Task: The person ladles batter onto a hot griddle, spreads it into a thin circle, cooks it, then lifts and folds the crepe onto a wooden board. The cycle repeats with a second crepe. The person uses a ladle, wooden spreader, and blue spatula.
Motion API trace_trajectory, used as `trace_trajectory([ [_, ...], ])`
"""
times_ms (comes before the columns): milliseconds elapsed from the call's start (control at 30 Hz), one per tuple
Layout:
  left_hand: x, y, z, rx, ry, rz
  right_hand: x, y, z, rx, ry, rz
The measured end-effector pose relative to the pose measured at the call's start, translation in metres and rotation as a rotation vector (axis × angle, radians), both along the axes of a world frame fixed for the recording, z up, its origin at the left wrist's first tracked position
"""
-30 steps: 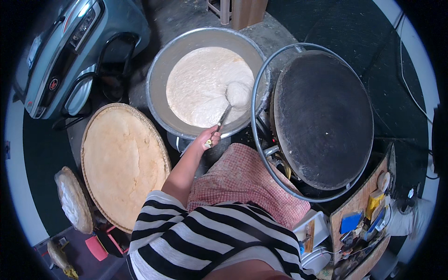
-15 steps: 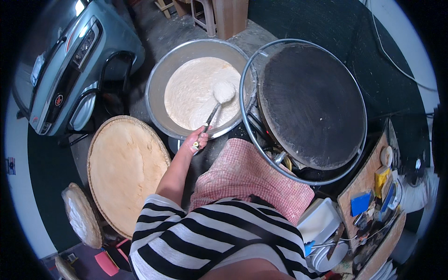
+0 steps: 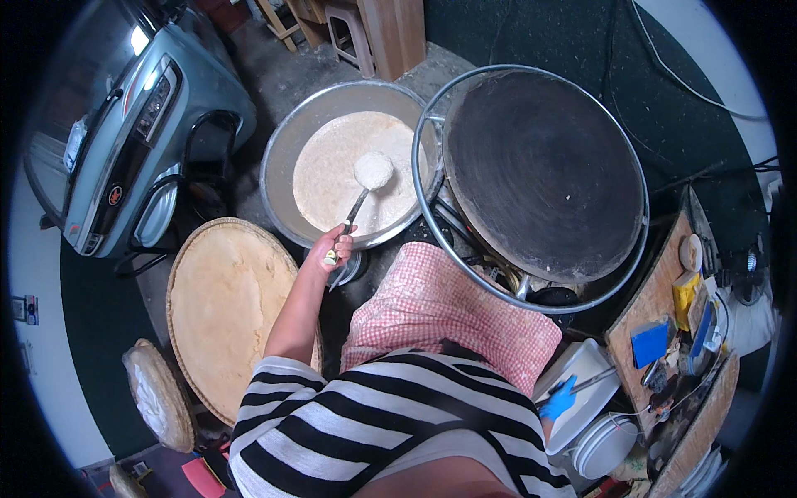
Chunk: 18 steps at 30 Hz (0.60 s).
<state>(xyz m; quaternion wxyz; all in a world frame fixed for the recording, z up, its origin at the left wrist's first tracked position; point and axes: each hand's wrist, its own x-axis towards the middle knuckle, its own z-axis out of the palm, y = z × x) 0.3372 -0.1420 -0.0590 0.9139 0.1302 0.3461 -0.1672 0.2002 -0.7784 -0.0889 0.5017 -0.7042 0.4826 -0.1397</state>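
My left hand [image 3: 334,246] is closed round the handle of a ladle [image 3: 374,170], its bowl heaped with pale batter. The ladle is over a big metal basin [image 3: 278,137] holding more of the same batter [image 3: 324,158]. My right hand [image 3: 559,400], in a blue glove, is at the white rectangular tub [image 3: 588,358] on the lower right. Its fingers are wrapped round a long thin dark tool [image 3: 594,378], whose exact kind I cannot make out. To the right of the basin is a large round black griddle [image 3: 548,174].
A metal ring [image 3: 427,137] surrounds the griddle. Left stands a wide stack of round thin pancakes [image 3: 228,307]. A light-blue vehicle [image 3: 174,100] is at the far left. A cluttered wooden board [image 3: 627,336] and white plates [image 3: 604,448] lie right; a stool [image 3: 350,37] stands behind.
The ladle and my left hand have shifted left over the basin. My gloved right hand has come further into view at the tub, with the thin tool. The whole view has shifted slightly.
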Motion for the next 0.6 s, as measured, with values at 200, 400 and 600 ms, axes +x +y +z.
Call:
trace_trajectory([
  [200, 0.01, -0.009, 0.07, 0.286, -0.064, -0.063, 0.148, -0.007, 0.014, 0.097, -0.248, 0.132],
  [400, 0.055, -0.055, 0.146, 0.497, -0.251, -0.151, 0.224, -0.034, 0.001, -0.07, -0.229, 0.257],
  [600, 0.136, -0.134, 0.13, 0.89, -0.311, -0.218, 0.239, -0.044, -0.011, -0.068, -0.227, 0.206],
])
